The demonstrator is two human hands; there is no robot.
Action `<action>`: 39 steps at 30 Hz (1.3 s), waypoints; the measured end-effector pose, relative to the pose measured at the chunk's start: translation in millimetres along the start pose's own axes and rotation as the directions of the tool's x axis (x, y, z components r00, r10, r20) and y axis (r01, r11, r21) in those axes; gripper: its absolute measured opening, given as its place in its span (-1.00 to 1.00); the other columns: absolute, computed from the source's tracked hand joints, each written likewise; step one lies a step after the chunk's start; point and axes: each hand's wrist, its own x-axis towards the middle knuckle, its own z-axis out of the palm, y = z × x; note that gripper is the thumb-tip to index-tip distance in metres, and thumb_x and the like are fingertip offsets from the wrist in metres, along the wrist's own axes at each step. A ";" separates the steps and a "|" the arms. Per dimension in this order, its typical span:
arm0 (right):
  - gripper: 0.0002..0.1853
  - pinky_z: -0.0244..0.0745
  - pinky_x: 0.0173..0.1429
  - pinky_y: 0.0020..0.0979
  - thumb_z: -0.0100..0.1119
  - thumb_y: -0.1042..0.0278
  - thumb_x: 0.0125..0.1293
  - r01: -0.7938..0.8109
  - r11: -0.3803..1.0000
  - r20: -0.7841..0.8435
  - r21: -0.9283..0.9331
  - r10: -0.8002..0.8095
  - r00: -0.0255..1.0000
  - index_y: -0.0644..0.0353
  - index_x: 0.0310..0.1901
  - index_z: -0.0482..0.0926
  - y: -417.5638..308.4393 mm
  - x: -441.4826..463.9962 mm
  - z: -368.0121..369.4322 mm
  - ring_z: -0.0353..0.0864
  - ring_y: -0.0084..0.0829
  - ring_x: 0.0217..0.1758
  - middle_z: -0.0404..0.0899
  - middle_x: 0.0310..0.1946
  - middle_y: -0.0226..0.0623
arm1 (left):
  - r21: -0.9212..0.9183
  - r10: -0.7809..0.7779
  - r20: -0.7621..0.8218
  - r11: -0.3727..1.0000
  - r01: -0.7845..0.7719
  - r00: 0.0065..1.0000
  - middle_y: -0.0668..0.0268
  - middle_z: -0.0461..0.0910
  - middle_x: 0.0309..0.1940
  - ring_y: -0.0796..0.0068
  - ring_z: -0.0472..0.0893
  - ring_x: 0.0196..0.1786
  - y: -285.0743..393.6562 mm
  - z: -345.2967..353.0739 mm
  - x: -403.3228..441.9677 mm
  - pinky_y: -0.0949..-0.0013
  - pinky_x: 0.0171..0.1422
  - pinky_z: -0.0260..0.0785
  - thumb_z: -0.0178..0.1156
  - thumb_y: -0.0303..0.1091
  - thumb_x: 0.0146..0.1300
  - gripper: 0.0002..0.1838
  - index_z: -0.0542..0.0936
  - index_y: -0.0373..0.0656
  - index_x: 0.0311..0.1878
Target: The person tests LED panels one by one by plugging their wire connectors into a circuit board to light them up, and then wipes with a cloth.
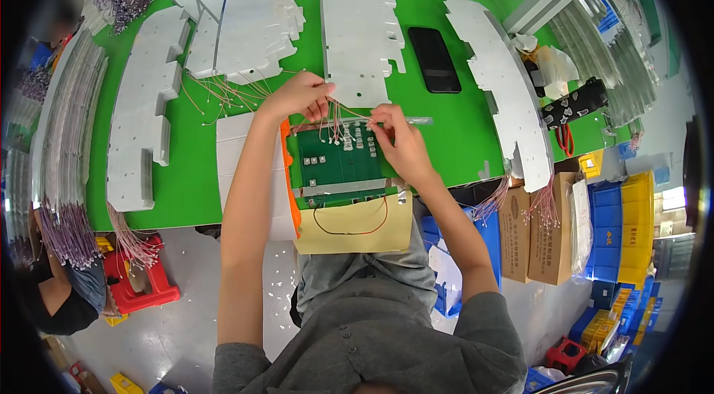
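Observation:
My left hand point(303, 96) is closed on a bunch of thin pinkish wires point(336, 113) above the top edge of a green circuit board point(338, 167). At the board's upper right, my right hand point(398, 139) pinches one of these wires between thumb and fingertips. Small white connectors point(348, 137) stand in rows on the upper part of the board, and wire ends hang over them. A metal strip point(349, 187) crosses the board's lower part. Beneath lies yellow card point(357, 230), with a black and red wire looped on it. An orange edge point(291, 178) runs along the board's left side.
White panels point(357, 29) lie on the green table point(476, 148), some with wires attached. A black phone point(434, 59) lies at the right of the middle panel. Farther right are a patterned black bottle point(574, 104) and red-handled scissors point(565, 141). Cartons point(550, 238) stand below. Another person's arm shows at far left.

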 end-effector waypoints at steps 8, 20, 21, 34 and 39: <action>-0.73 0.35 -0.45 -0.50 0.11 0.61 0.06 0.211 0.945 -0.023 -0.249 -0.224 0.974 0.15 -0.18 0.39 -4.6 0.6 -0.4 0.49 -0.48 -0.51 0.54 -0.44 -0.42 | -0.271 -0.016 -0.157 0.962 -0.027 0.987 0.19 0.53 -0.53 0.39 0.61 -0.48 5.5 6.2 -4.2 0.52 -0.36 0.51 0.01 -0.27 0.28 -0.74 0.45 -0.30 -0.38; -0.77 0.34 -0.46 -0.49 0.09 0.58 0.06 0.315 0.851 0.056 -0.421 -0.323 0.945 0.17 -0.22 0.38 -12.7 -3.5 -4.2 0.50 -0.48 -0.52 0.53 -0.46 -0.42 | -0.292 0.015 -0.278 0.951 -0.099 0.960 0.15 0.56 -0.39 0.39 0.62 -0.40 8.5 4.7 -5.9 0.53 -0.27 0.51 0.04 -0.32 0.25 -0.78 0.47 -0.34 -0.30; -0.79 0.34 -0.47 -0.50 0.11 0.58 0.07 0.289 0.849 0.055 -0.443 -0.296 0.954 0.17 -0.23 0.40 -13.8 -4.7 -3.7 0.49 -0.48 -0.53 0.54 -0.46 -0.43 | -0.321 0.015 -0.285 0.941 -0.110 0.958 0.17 0.55 -0.39 0.40 0.62 -0.38 8.4 5.6 -5.1 0.53 -0.25 0.51 0.05 -0.35 0.23 -0.81 0.47 -0.33 -0.29; -0.83 0.35 -0.41 -0.49 0.14 0.49 0.14 0.073 0.972 -0.001 -0.225 -0.075 0.997 0.16 -0.20 0.50 -3.8 -3.9 0.7 0.43 -0.45 -0.53 0.48 -0.39 -0.42 | -0.329 0.238 -0.354 0.873 -0.359 0.904 0.20 0.55 -0.24 0.49 0.51 -0.28 -1.5 11.6 4.4 0.54 -0.22 0.40 0.07 -0.72 0.04 -0.68 0.36 -0.18 -0.14; -0.87 0.36 -0.37 -0.47 0.13 0.44 0.16 0.061 0.967 0.011 -0.249 -0.060 0.998 0.17 -0.23 0.51 -7.5 -4.3 0.3 0.45 -0.45 -0.47 0.43 -0.36 -0.40 | -0.307 0.320 -0.382 0.841 -0.445 0.867 0.24 0.55 -0.25 0.53 0.47 -0.32 -3.3 10.9 7.3 0.59 -0.27 0.34 0.06 -0.75 0.02 -0.68 0.33 -0.17 -0.18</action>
